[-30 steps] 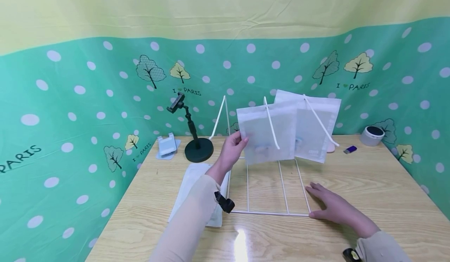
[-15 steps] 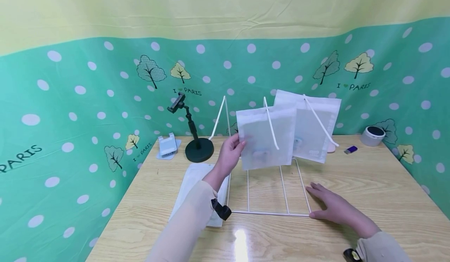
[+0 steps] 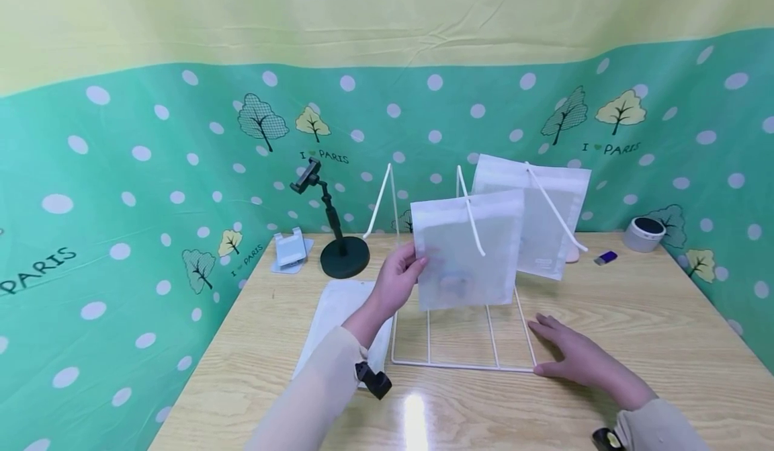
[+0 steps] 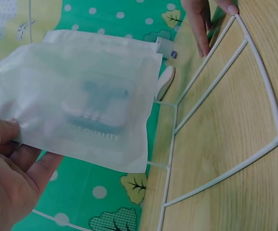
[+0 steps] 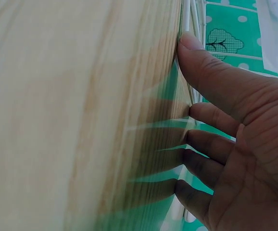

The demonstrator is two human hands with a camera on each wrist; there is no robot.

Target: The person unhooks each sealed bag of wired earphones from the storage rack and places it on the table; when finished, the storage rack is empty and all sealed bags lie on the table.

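A frosted pouch [image 3: 467,249] is pinched at its left edge by the left hand [image 3: 396,279] and held upright over the white wire rack [image 3: 462,363], level with a prong, near a second pouch [image 3: 538,219] already hanging. The right hand [image 3: 574,357] is spread flat on the bench [image 3: 635,316], its thumb against the rack's corner, seemingly steadying the rack.

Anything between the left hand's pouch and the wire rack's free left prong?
Nothing visible. The left hand pinches the translucent white pouch by its left edge at the white wire rack; the bare left prong stands clear beside it.
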